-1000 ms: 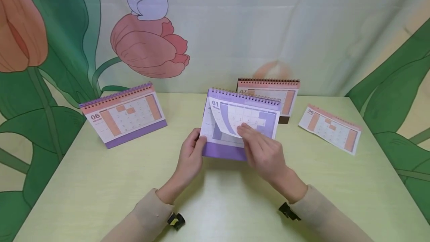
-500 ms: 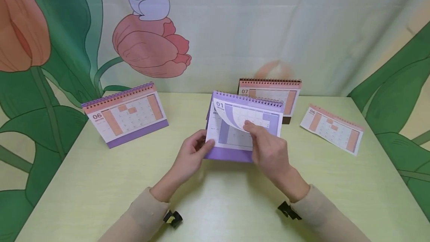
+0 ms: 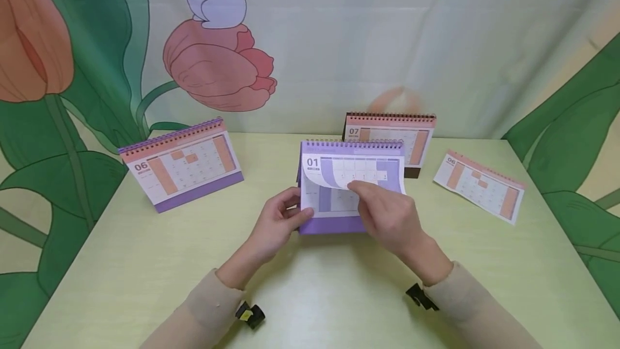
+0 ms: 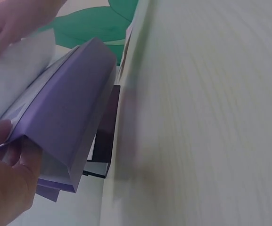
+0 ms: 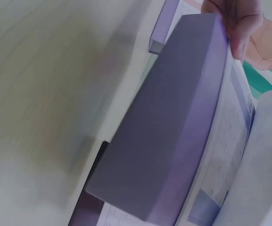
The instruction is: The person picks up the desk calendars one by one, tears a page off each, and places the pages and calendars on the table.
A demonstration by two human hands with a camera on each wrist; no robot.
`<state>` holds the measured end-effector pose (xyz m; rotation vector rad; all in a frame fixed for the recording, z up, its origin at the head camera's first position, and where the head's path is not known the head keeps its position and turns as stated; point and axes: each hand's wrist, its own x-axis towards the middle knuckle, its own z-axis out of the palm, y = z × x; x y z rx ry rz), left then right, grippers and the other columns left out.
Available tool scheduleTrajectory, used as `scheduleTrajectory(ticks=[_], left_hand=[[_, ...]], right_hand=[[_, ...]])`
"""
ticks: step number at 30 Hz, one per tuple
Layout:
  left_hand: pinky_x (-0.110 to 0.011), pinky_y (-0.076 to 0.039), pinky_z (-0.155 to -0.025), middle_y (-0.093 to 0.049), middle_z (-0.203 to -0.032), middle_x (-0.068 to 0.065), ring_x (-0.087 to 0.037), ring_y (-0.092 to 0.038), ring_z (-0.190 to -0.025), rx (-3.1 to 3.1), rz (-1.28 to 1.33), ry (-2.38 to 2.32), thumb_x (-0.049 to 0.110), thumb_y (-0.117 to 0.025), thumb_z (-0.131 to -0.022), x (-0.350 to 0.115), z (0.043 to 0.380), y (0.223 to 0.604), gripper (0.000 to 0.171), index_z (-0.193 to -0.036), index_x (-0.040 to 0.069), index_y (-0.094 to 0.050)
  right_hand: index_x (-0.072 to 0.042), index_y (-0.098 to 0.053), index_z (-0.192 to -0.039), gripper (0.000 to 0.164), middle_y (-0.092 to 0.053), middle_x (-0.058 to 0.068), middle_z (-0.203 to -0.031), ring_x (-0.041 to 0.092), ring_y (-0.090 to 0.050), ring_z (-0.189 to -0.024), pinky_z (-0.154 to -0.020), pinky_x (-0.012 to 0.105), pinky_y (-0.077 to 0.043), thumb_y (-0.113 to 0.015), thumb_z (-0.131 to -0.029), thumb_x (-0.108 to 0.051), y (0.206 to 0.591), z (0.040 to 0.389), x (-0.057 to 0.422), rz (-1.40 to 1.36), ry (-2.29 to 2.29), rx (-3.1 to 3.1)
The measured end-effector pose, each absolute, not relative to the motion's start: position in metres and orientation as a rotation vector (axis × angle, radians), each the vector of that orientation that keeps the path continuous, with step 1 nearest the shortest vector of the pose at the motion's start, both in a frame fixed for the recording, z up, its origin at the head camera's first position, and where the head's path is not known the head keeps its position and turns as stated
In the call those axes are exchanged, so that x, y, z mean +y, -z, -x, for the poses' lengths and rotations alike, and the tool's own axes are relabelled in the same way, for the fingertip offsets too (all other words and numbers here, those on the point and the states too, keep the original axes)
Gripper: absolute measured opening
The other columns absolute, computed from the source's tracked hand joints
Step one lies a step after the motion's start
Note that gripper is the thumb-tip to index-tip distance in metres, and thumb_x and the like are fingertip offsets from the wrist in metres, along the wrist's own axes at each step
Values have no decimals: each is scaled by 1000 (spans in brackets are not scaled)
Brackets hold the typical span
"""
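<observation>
A purple spiral-bound desk calendar is held over the middle of the table, its purple underside showing in both wrist views. My left hand grips its lower left edge, thumb on the front and fingers tucked behind and inside the stand, as the left wrist view shows. With thumb and forefinger my right hand pinches the lower edge of the 01 page. That page curls up from its left corner, baring part of the sheet beneath. The hand covers the page's lower right.
Another purple-based desk calendar, turned to 06, stands at the left. Behind the held one is a dark-based calendar showing 07, partly covered. A loose 06 calendar sheet lies at the right. A printed curtain hangs along the table's far edge.
The held calendar has shifted slightly and its slanted top edge has come level and lower in view. My right fingers have gone from lying on the page to pinching its edge.
</observation>
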<state>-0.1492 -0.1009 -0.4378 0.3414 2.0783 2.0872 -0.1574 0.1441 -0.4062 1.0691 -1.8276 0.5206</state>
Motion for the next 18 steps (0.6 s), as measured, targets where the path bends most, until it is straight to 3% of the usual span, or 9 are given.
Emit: scheduleTrajectory(ticks=[4, 12, 18], left_hand=[[-36, -57, -91, -65, -129, -17, -32, -69, -108, 2060, -337, -2099, -2, -66, -98, -98, 149, 438, 38, -135, 2, -61], [-34, -57, -89, -64, -128, -18, -31, -68, -106, 2058, -309, -2123, -4, -66, -98, -98, 149, 439, 37, -134, 1, -61], [-33, -59, -85, -65, -122, -21, -31, -69, -103, 2072, -303, -2182, -9, -63, -97, -96, 150, 439, 29, -125, -2, -62]], right_hand=[[3, -69, -112, 24, -74, 13, -101, 28, -74, -76, -53, 37, -58, -51, -97, -2, 409, 157, 144, -1082, -498, -1841], [0, -76, -108, 25, -75, 14, -107, 32, -74, -99, -76, 44, -61, -57, -101, -14, 419, 150, 141, -975, -544, -1960], [-1, -76, -112, 22, -74, 15, -114, 34, -68, -113, -87, 48, -58, -64, -97, -14, 423, 138, 131, -831, -600, -2078]])
